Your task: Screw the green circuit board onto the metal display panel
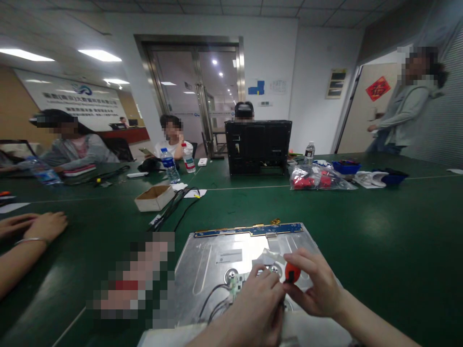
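Observation:
A silver metal display panel [202,260] lies on the green table in front of me, with a long blue circuit strip [249,230] along its far edge. My right hand [318,284] pinches a screwdriver by its round orange handle [292,273] between thumb and fingers. Curled over the middle of the panel, my left hand [260,301] nearly meets the tool; anything in its fingers is hidden. Partly under that hand is a small green circuit board [238,284], and dark cables [213,294] run from it. Round metal fittings [230,275] show beside the board.
Beyond the panel stand an open cardboard box [155,198], black cables [181,202], water bottles [170,165] and a black monitor [258,147] seen from behind. A plastic bag of red items [318,178] lies right. Another person's hands [43,229] rest at left; several people are around.

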Available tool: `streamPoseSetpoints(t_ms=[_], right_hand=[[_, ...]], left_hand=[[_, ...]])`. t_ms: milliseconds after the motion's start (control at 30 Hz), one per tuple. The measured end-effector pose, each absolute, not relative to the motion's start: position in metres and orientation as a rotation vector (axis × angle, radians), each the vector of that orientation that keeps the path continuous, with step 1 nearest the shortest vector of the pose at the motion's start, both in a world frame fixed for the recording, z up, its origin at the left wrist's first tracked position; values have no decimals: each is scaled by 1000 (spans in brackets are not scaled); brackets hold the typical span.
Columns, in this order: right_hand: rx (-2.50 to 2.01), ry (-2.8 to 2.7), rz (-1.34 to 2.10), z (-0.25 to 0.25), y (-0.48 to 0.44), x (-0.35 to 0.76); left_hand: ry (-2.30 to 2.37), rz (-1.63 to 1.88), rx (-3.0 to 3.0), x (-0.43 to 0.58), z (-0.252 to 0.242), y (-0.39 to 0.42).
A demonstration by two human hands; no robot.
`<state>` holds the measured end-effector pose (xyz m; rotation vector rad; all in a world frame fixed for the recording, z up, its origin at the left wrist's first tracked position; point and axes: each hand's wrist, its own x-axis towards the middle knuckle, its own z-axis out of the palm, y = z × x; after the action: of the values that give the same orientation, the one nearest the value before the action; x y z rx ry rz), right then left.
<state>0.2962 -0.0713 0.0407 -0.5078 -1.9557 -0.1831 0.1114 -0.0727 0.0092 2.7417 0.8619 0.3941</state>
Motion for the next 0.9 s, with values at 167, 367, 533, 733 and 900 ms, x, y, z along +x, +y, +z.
streamPoseSetpoints(t_ms=[167, 367, 533, 733, 900], right_hand=[[-479, -2013, -110, 45, -74, 298], [-495, -1980, -118, 42, -74, 297], [-526, -1948, -146, 39, -73, 296], [-520, -1938, -169, 38, -72, 296], [-507, -1972, -151, 38, -71, 297]], left_hand=[[844, 398, 2759, 111, 10, -73], [834, 382, 2741, 111, 11, -72], [845, 375, 2740, 111, 9, -72], [841, 397, 2731, 110, 7, -72], [849, 428, 2746, 110, 8, -73]])
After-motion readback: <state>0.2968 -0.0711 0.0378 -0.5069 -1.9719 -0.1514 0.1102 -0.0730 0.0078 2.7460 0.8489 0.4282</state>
